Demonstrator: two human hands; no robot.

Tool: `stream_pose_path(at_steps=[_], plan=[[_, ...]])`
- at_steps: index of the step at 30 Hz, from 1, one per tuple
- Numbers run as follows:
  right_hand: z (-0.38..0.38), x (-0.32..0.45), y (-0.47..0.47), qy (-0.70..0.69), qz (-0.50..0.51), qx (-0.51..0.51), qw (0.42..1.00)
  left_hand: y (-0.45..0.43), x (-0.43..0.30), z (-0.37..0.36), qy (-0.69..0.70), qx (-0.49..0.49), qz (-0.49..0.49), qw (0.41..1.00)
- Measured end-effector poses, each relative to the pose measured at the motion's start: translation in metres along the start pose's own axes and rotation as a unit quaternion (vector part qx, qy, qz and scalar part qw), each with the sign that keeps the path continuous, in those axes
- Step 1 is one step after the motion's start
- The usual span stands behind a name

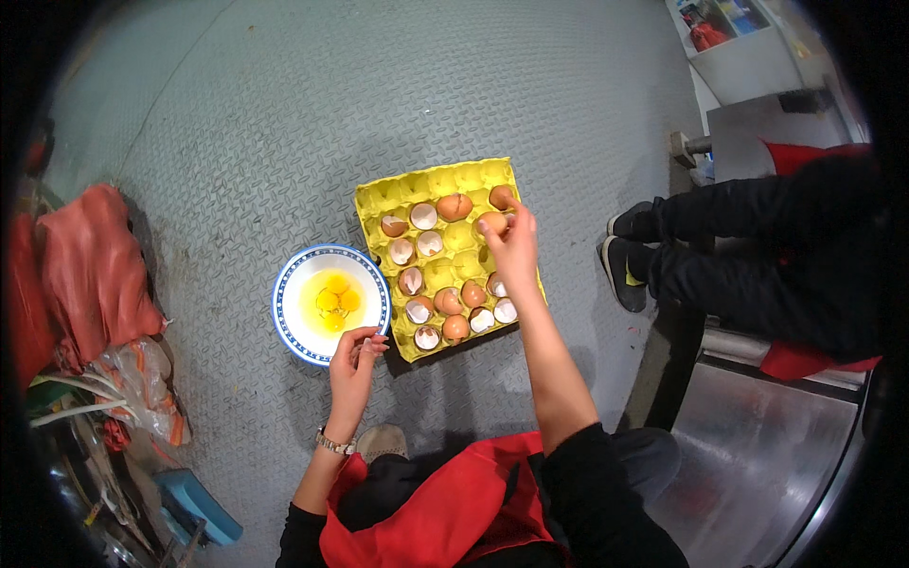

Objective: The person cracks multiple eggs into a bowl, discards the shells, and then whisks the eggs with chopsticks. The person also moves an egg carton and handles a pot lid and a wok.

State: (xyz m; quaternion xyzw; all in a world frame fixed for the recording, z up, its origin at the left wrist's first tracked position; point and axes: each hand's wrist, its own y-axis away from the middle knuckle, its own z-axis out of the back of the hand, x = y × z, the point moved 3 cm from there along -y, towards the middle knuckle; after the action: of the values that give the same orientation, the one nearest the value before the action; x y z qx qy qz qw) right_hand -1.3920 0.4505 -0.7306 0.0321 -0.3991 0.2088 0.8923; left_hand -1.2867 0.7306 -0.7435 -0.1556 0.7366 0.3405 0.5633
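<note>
A brown egg (pixel 490 223) is between the thumb and fingers of my right hand (pixel 517 248), over the right side of a yellow egg tray (pixel 433 179). Another brown egg (pixel 501 197) sits in the tray just beyond my fingertips. Several cracked, emptied eggshells (pixel 429 243) fill other cups, some showing white insides. Left of the tray stands a white bowl with a blue patterned rim (pixel 282 298), holding several egg yolks (pixel 337 298) in clear white. My left hand (pixel 356 358), fingers loosely curled and apart, is at the bowl's lower right rim; whether it touches is unclear.
Tray and bowl rest on a grey diamond-plate floor (pixel 284 128). At the right, another person's legs (pixel 746 263) and dark shoes (pixel 626 273) stand beside a metal surface (pixel 760 440). Red bags (pixel 96 270), plastic wrapping (pixel 142 387) and a blue object (pixel 199 504) lie left.
</note>
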Motion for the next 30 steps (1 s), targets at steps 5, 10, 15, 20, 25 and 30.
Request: stream_pose_path(at_steps=[5, 10, 15, 20, 25, 30], plan=[[0.007, 0.013, 0.048, -0.561, -0.259, 0.226, 0.753, 0.004, 0.009, 0.008, 0.007, -0.007, 0.019, 1.0], [-0.018, 0.047, 0.115, -0.623, -0.255, 0.379, 0.635, 0.016, 0.024, 0.033, -0.001, -0.064, 0.024, 0.998], [-0.048, 0.064, 0.156, -0.321, -0.084, 0.344, 0.879, 0.016, 0.033, 0.064, -0.005, -0.136, 0.037, 0.99], [-0.067, 0.078, 0.186, -0.155, 0.253, 0.143, 0.944, 0.012, 0.037, 0.066, -0.015, -0.13, 0.023, 0.991], [-0.085, 0.074, 0.189, -0.084, 0.153, 0.231, 0.957, 0.01, 0.029, 0.064, -0.021, -0.133, 0.04, 0.99], [-0.074, 0.073, 0.163, -0.335, -0.081, 0.426, 0.837, 0.013, -0.029, 0.047, -0.212, -0.027, -0.068, 0.974]])
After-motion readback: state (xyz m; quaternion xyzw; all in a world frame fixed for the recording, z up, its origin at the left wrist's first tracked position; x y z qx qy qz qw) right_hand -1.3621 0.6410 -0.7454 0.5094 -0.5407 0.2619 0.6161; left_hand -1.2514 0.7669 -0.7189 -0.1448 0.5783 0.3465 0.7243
